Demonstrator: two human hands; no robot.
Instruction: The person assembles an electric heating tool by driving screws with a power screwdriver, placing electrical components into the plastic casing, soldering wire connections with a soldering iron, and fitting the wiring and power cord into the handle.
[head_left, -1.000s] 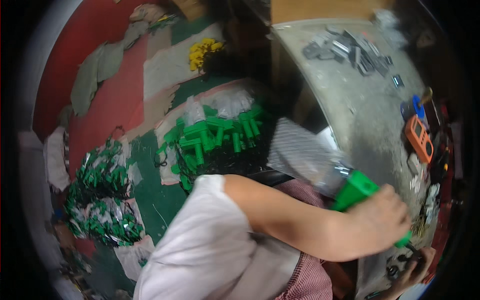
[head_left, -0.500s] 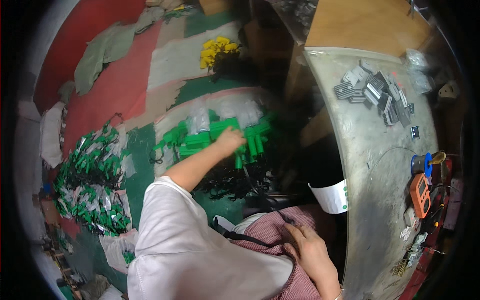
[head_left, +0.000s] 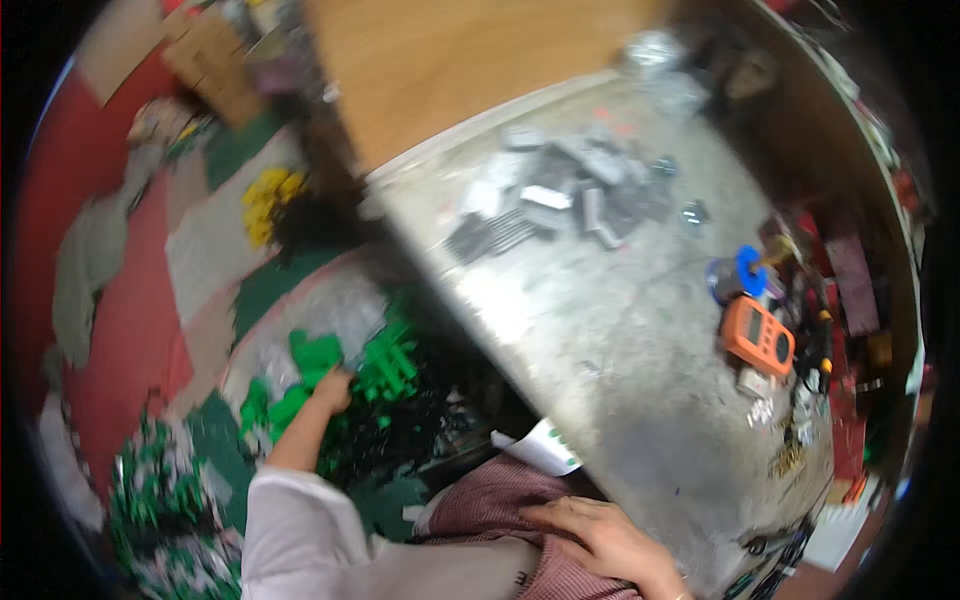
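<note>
Head view: at 8 o'clock the left hand (head_left: pixel 336 390) touches a green unit (head_left: pixel 315 352); blur hides whether its fingers grasp it. A second ago that arm stretched over the bench (head_left: pixel 640 380) with a bagged unit; half a second ago the hand had reached the heap (head_left: pixel 388 368), where it remains. At 5 o'clock the right hand (head_left: pixel 605 538) lies loose on the apron (head_left: pixel 495 500), gripping nothing visible. Yellow pieces (head_left: pixel 268 203) sit at 10 o'clock, grey metal parts (head_left: pixel 600 185) at 1, an orange meter (head_left: pixel 758 336) at 3. The view has swung, so the bench fills more of it.
</note>
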